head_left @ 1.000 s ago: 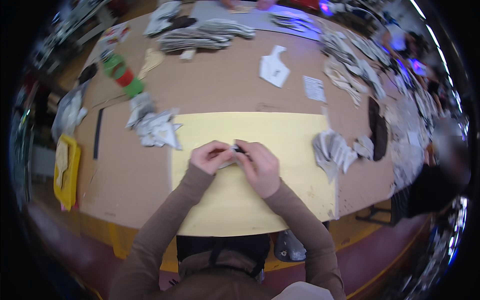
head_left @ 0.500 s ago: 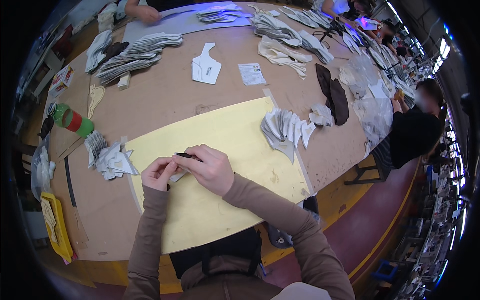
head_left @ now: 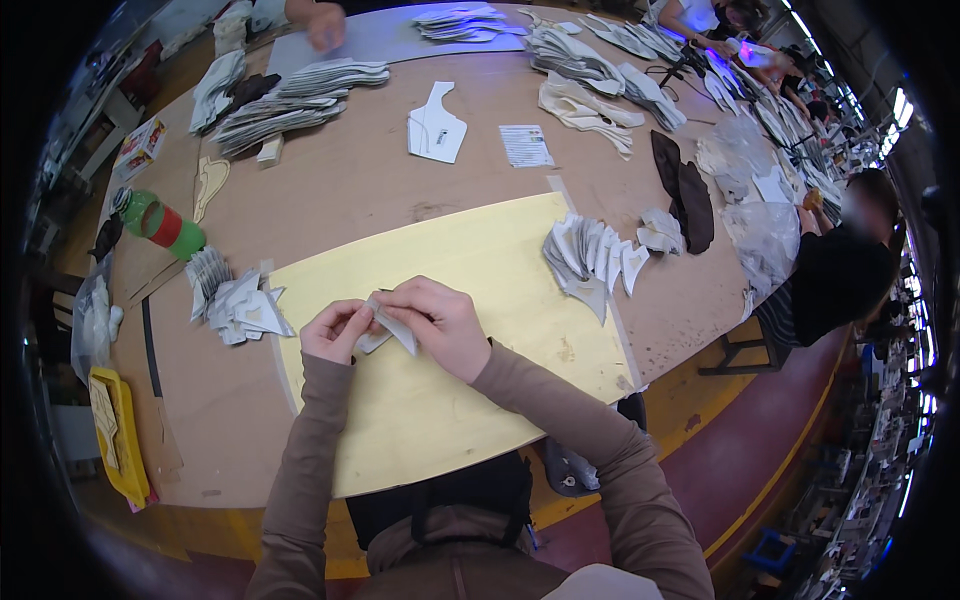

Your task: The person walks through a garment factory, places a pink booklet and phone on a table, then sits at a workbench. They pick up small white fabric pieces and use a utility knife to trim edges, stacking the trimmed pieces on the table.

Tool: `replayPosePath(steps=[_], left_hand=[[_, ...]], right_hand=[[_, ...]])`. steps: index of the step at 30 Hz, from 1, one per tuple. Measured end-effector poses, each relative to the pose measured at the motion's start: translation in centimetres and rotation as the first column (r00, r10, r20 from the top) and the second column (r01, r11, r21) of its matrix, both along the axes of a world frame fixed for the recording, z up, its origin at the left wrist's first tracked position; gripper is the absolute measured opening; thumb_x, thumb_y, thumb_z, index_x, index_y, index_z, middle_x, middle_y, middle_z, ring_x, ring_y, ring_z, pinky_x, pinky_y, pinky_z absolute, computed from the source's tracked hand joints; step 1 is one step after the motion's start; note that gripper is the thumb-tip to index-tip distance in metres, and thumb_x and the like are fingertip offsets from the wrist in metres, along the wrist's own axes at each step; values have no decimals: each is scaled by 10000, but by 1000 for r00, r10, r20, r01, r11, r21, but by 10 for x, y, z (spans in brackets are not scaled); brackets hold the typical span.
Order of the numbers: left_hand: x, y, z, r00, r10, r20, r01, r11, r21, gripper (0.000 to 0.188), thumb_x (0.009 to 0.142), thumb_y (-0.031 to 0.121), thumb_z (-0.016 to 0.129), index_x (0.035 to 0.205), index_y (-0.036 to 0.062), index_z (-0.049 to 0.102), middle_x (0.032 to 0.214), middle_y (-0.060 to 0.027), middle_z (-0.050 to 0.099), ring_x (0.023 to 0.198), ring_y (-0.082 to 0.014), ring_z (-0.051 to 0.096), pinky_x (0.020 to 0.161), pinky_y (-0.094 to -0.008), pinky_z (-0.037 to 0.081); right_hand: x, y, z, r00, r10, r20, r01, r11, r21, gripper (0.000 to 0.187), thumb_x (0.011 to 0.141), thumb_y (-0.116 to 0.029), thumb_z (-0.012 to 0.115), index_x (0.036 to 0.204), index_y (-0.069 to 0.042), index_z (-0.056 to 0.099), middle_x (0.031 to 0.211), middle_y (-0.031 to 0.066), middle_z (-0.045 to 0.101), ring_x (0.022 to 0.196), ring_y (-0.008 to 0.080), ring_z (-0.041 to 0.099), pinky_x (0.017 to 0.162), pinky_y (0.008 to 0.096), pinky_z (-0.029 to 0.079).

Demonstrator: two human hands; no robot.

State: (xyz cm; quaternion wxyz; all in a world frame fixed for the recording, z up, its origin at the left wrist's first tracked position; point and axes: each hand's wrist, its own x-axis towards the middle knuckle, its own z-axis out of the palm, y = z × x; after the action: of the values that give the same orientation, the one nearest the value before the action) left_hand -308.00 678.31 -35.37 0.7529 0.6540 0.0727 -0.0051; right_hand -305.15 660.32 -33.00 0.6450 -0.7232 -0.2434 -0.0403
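Over the yellow sheet (head_left: 450, 420), my left hand (head_left: 335, 331) pinches a small white and grey cut piece (head_left: 399, 333) between thumb and fingers. My right hand (head_left: 443, 322) is closed on the same piece from the other side, its fingertips close to the left thumb. Between the right fingers a little of a dark, thin object shows; its kind is hidden. On the left lies a loose pile of similar pieces (head_left: 243, 308). A fanned stack of curved pieces (head_left: 588, 256) rests at the sheet's right edge.
A green bottle (head_left: 184, 238) and a yellow tray (head_left: 127, 472) stand left. Toward the far side lie stacked grey pieces (head_left: 290, 105), a white pattern piece (head_left: 436, 128) and a printed label sheet (head_left: 526, 146). A person (head_left: 840, 250) sits right; another person's hand (head_left: 326, 27) is opposite.
The cut piece now shows more fully below my fingers, and the dark object shows less. My right hand has tilted. The whole view has shifted slightly.
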Motion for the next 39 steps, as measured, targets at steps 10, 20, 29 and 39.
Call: replayPosePath(steps=[10,20,29,39], left_hand=[[2,-1,-11,999,2,32,-2,1000,11,100,899,80,626,956,0,606,851,-14,615,768,-69,576,715,-209,488],[8,3,-11,990,63,127,-77,991,110,171,897,65,613,1050,-4,575,970,-45,607,866,-97,570,792,-229,476],[8,18,4,985,148,88,-151,988,30,177,927,106,569,1059,-12,575,938,-67,631,867,-129,597,818,-263,479],[2,8,2,995,49,91,-45,998,-37,173,931,122,574,1036,-15,588,905,-68,640,846,-120,607,802,-254,493]], right_hand=[[-5,5,-7,904,121,409,-4,962,-274,159,776,-79,684,934,-93,695,857,35,632,765,194,629,638,296,529],[1,-4,3,904,177,389,5,906,-423,267,800,-75,637,1058,-140,664,839,29,608,735,191,609,615,312,517],[38,-39,2,837,-295,461,503,747,-435,316,785,-108,666,1095,-58,623,969,76,641,963,274,570,847,406,438],[52,-243,-5,32,-865,501,919,-172,-356,514,763,-196,713,1249,-97,578,1252,166,568,1149,330,519,1014,441,360]])
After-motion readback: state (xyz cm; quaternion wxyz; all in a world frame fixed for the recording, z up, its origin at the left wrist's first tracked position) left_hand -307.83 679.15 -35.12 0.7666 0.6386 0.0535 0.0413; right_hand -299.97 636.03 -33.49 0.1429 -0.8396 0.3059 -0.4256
